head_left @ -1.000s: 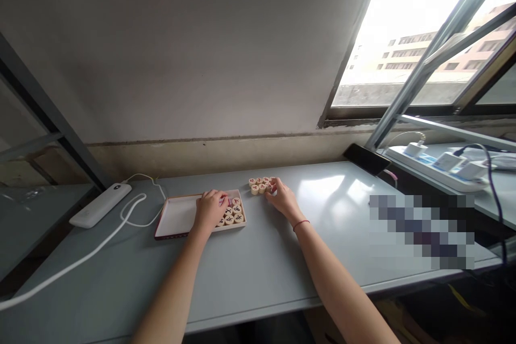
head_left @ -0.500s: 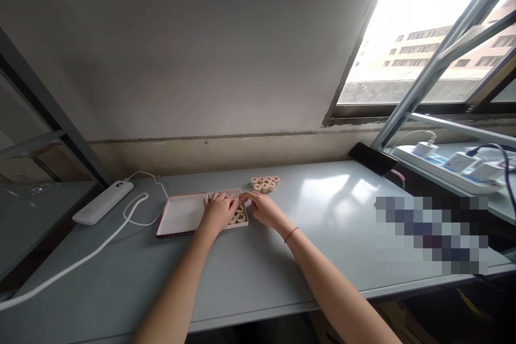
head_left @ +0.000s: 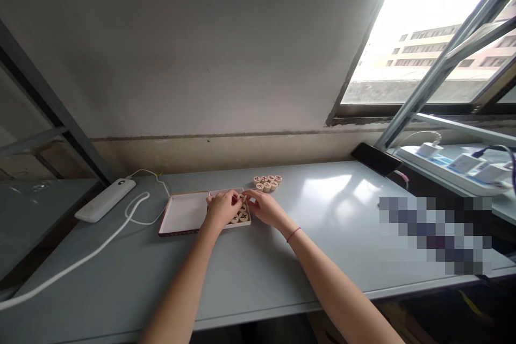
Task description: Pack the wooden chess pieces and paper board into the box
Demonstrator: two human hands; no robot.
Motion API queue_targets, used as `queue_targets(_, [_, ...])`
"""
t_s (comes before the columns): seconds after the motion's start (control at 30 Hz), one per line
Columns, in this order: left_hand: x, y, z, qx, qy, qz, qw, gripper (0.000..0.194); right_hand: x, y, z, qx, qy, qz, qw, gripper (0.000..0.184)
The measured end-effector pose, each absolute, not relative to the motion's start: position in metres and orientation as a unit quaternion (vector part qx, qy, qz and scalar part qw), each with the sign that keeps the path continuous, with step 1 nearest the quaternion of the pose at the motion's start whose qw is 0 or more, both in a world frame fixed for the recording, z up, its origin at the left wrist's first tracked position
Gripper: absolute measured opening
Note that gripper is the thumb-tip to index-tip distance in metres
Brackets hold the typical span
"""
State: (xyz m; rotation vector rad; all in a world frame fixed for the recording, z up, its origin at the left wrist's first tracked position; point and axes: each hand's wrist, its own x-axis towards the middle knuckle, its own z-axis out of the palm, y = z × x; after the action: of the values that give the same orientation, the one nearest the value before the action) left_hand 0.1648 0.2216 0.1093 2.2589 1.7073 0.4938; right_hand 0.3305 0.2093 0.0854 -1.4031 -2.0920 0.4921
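Note:
An open flat box with a white inside lies on the desk, its lid [head_left: 185, 212] folded out to the left. Round wooden Chinese chess pieces [head_left: 243, 216] with dark characters sit in the right half. My left hand [head_left: 222, 207] is over this half, fingers curled and closed around a chess piece [head_left: 242, 198] at the back right corner. From the right, my right hand [head_left: 261, 205] reaches to the same corner, thumb and fingertips bent together at the piece's edge. The hands cover part of the box. Behind it stand several chess pieces with red characters [head_left: 267, 185].
A white power bank [head_left: 105, 200] and a white cable [head_left: 94, 251] lie at the left. A dark phone [head_left: 374, 159] leans at the back right, near a power strip [head_left: 451, 171] with chargers. A blurred patch [head_left: 435, 235] covers the desk's right side. Metal frame posts rise at both sides.
The view has shifted slightly. My right fingers have bent in at the box's back right corner, and a chess piece now shows between my two hands.

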Motion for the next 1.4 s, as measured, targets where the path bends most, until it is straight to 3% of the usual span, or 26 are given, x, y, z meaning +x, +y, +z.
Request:
queue_targets(0.6, [0.167,0.226,0.11,0.807,0.514,0.244,0.159,0.024,0.331,0.21,0.087,-0.512,-0.769,0.198,0.326,0.034])
queue_targets(0.83, [0.166,0.218,0.116,0.804,0.438,0.366,0.168,0.012,0.333,0.215,0.09,-0.463,-0.711,0.316,0.425,0.025])
queue_targets(1.03, [0.164,0.218,0.113,0.732,0.465,0.458,0.195,0.014,0.385,0.224,0.098,-0.56,-0.569,0.3,0.522,0.04])
queue_targets(1.2, [0.161,0.223,0.106,0.715,0.467,0.479,0.206,0.019,0.43,0.229,0.081,-0.723,-0.493,0.239,0.42,0.036])
queue_targets(1.4, [0.161,0.224,0.103,0.707,0.493,0.462,0.211,0.026,0.428,0.234,0.07,-0.752,-0.533,0.186,0.34,0.018])
